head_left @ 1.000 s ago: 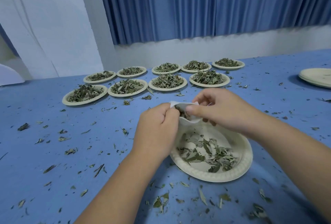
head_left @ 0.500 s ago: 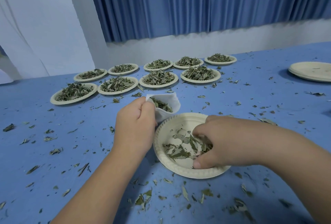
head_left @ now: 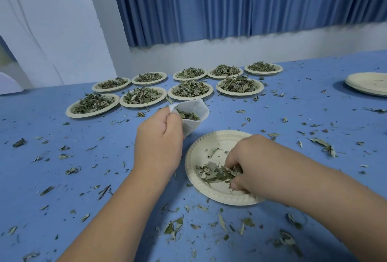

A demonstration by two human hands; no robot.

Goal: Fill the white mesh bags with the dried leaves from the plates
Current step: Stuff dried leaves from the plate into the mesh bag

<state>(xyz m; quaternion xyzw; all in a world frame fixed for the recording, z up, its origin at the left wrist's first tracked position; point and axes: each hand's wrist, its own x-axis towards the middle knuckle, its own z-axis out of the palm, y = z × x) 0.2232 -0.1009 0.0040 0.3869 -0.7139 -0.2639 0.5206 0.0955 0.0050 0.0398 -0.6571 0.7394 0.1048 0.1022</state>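
My left hand (head_left: 159, 140) grips a white mesh bag (head_left: 193, 113) by its rim, holding its mouth open above the table; dried leaves show inside it. Just right of it sits a pale paper plate (head_left: 201, 148) with a small heap of dried leaves (head_left: 215, 172). My right hand (head_left: 247, 163) reaches into that plate, its fingers curled around the leaves at the heap's right side.
Several paper plates heaped with dried leaves (head_left: 190, 90) stand in two rows at the back of the blue table (head_left: 62, 178). A stack of bare plates (head_left: 368, 83) lies at the far right. Loose leaf bits litter the tabletop. A blue curtain hangs behind.
My right hand left the bag's mouth and dropped into the near plate, closing on the leaves. My left hand keeps holding the bag, now a little further from the plate.
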